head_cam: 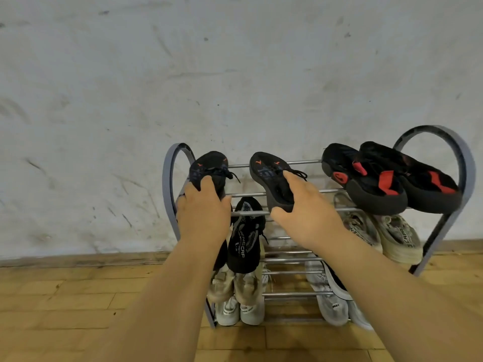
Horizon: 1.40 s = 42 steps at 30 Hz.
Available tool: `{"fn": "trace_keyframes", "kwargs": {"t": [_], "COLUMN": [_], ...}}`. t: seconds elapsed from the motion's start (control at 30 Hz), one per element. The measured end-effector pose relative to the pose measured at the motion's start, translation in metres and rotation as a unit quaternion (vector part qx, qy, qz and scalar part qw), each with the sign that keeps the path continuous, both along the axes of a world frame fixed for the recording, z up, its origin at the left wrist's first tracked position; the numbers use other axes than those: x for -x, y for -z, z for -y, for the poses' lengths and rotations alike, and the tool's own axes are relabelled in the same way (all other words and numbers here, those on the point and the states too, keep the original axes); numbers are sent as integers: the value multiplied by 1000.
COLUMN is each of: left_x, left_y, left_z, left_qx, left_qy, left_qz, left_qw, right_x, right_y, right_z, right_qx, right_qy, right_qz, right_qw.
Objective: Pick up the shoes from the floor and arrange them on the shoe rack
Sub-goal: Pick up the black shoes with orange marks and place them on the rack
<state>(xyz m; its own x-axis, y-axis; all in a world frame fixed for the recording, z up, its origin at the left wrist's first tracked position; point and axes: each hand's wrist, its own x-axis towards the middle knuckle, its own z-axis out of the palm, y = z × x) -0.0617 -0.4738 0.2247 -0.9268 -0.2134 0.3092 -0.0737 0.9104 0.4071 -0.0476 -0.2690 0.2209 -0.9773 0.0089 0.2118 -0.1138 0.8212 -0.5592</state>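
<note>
Head view: two hands grip two dark shoes.

We hold two dark lace-up sneakers w/ orange marks at the top tier of the grey metal shoe rack, toes twd the wall. Our left hand grips the left dark sneaker and our right hand grips the right dark sneaker. The black-and-red pair lies top right, side by side. The lower tiers hold black, beige & white shoes.
</note>
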Motion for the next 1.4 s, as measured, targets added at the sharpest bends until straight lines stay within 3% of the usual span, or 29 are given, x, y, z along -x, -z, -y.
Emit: {"fn": "trace_keyframes", "kwargs": {"t": [0.13, 0.33, 0.43, 0.57, 0.7, 0.97, 1.4], "left_x": [-5, -9, -8, -12, -19, -20, -18], "left_y": [-3, -8, -5, 3, -4, -2, 7], "left_z": [2, 15, 31, 46, 51, 58, 64], "left_qx": [84, 117, 49, -175, -252, -254, -216], "left_qy": [-33, -96, -106, 4, 28, 37, 57], "left_qz": [-25, -30, -2, 61, 69, 74, 57], "left_qw": [996, 988, 993, 983, 965, 964, 973], "right_x": [-1, -2, -3, -1, 0, 6, 12], "right_y": [-1, 0, -1, -3, -1, 10, 13], "right_z": [-1, -8, -10, -13, -4, 47, 65], "right_qx": [5, 12, 16, 16, -22, -37, 6], "right_qy": [-5, -20, -33, -41, -35, -25, -68], "right_qz": [15, 14, 20, 25, 1, -61, -75], "right_qw": [1000, 1000, 999, 999, 999, 997, 995]}}
